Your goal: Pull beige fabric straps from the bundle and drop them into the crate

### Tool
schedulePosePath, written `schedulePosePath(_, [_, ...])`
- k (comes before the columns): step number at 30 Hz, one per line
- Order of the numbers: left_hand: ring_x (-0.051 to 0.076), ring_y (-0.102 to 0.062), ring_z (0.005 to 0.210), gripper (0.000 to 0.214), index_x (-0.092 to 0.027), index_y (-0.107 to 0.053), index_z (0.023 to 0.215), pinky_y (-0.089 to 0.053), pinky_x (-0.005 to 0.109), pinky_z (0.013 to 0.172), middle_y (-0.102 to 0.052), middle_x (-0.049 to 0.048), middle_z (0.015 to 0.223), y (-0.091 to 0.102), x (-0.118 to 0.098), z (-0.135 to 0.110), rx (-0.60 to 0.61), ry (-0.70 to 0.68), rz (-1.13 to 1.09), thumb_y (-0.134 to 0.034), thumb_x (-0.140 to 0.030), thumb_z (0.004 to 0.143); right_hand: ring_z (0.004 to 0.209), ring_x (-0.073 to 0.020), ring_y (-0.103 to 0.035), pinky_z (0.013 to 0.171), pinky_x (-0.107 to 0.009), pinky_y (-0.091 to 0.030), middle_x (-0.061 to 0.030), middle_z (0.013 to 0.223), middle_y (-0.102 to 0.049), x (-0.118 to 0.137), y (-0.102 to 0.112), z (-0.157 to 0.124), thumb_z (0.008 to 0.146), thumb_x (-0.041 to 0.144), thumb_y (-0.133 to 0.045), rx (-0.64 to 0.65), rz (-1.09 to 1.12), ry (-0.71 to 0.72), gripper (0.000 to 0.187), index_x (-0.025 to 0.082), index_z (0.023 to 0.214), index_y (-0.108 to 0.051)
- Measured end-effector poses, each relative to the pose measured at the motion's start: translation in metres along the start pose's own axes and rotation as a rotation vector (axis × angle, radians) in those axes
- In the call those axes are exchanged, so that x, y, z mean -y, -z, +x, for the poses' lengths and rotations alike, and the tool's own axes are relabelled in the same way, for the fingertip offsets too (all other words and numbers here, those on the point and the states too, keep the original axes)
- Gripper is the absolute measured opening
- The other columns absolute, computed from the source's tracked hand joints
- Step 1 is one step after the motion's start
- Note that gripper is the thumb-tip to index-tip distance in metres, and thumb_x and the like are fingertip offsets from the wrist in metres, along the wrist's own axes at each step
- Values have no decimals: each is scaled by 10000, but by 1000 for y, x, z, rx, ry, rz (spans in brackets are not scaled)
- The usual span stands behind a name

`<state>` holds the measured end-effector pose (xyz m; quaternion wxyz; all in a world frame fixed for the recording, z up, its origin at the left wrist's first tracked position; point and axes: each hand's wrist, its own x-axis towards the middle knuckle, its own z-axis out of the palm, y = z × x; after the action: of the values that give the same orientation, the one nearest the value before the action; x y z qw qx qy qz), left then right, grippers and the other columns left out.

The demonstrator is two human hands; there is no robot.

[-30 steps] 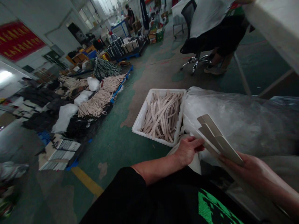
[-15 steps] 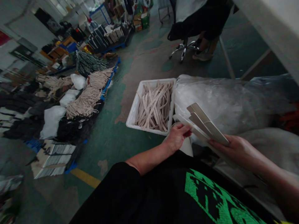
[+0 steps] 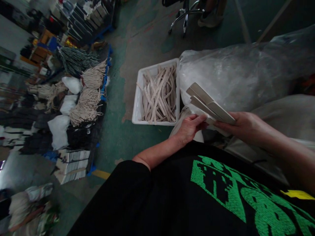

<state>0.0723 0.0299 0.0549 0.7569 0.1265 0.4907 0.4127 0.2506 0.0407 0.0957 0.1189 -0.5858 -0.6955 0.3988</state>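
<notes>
In front of my body, my right hand [image 3: 242,126] is closed around several flat, stiff beige strips [image 3: 209,101], fanned out and pointing up to the left. My left hand [image 3: 193,126] pinches thumb against fingers at the lower left edge of the bundle. A thin whitish strip [image 3: 211,120] shows at those fingertips, partly covered by the other pieces. Left of the hands, a white plastic tub [image 3: 136,105] holds a tangle of long beige fabric straps [image 3: 159,93].
Large clear plastic bags [image 3: 228,75] lie beyond and right of my hands. Across the green floor [image 3: 118,134], a low blue pallet [image 3: 105,78] carries bundled cords [image 3: 83,106] and white bags [image 3: 59,129]. A wheeled chair base [image 3: 185,14] and a person's shoe [image 3: 209,21] are at the top.
The view has tilted further down, so surroundings sit higher in the picture. My left hand has shifted along the whitish strip, nearer my right hand, which keeps its hold on the bundle.
</notes>
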Motion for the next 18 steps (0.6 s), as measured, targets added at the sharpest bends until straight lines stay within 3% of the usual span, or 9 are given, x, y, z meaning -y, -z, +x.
schedulePosePath(4, [100,-571,675,149,-172,-679,726,-477,337,883,-667,-12,722,-9,2,-8,17,16,1,-770,-183,844,496,-155,-454,493,-300,-365,21,515,-490,-2,-5,5,741,689,-491,-30,38,17,482,233,680,-632])
schedulePosePath(11, [98,-586,667,283,-164,-678,737,-491,284,780,-657,-24,734,1,-1,-1,21,-65,23,-905,-321,678,409,-156,-489,432,-289,-362,18,462,-564,-2,-5,1,725,637,-547,44,149,-40,437,224,772,-682])
schedulePosePath(18, [96,-603,646,248,-168,-684,752,-491,281,774,-675,-18,707,1,4,-1,48,-4,57,-866,-337,747,463,-162,-493,464,-290,-360,1,471,-555,-2,-4,6,755,653,-527,-83,82,-47,453,225,683,-654])
